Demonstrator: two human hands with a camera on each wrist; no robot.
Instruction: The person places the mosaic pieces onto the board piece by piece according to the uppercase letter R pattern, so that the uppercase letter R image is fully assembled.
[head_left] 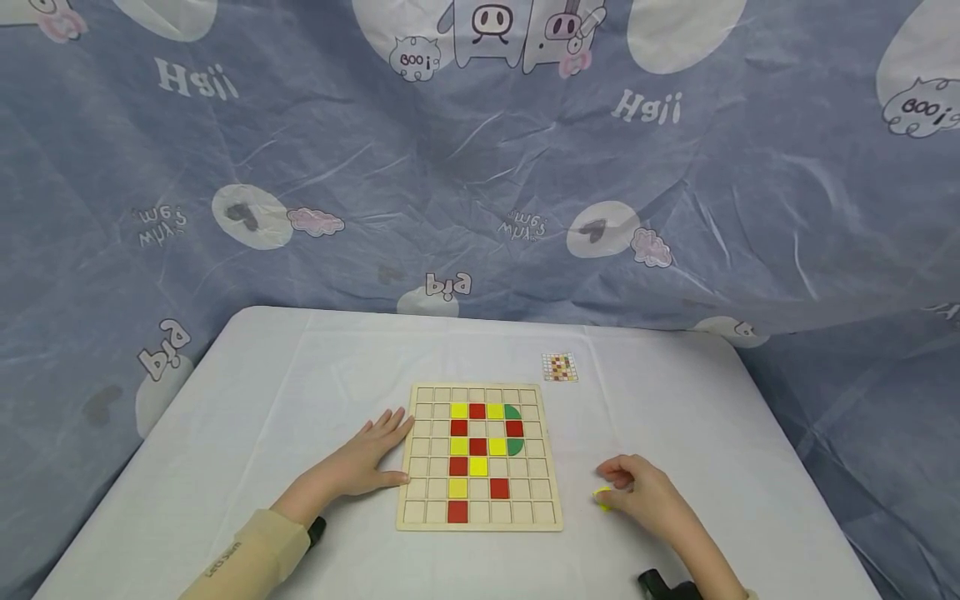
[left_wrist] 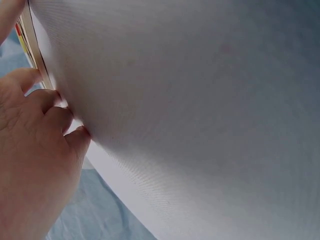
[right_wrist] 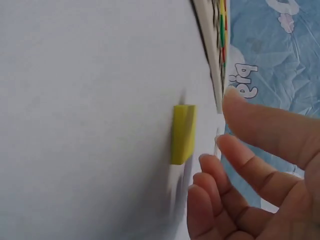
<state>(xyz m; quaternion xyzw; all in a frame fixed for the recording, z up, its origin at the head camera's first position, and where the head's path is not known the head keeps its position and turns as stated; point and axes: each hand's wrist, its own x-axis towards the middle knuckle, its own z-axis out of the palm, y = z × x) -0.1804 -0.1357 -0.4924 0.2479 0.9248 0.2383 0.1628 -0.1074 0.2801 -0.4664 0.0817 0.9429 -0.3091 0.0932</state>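
A wooden grid board (head_left: 480, 527) lies on the white table, with yellow, red and green tiles in some of its squares. My left hand (head_left: 363, 462) rests at the board's left edge, fingers spread and touching it. To the right of the board, a loose yellow tile (right_wrist: 183, 134) is on the table. My right hand (head_left: 641, 496) hovers beside this tile, thumb and fingers apart and slightly bent. A gap shows between hand and tile in the right wrist view; in the head view the thumb partly hides the tile.
A small card (head_left: 560, 367) printed with a coloured grid pattern lies beyond the board's top right corner. The white tablecloth (head_left: 337, 358) covers the table. Behind it hangs a blue-grey printed cloth (head_left: 465, 167).
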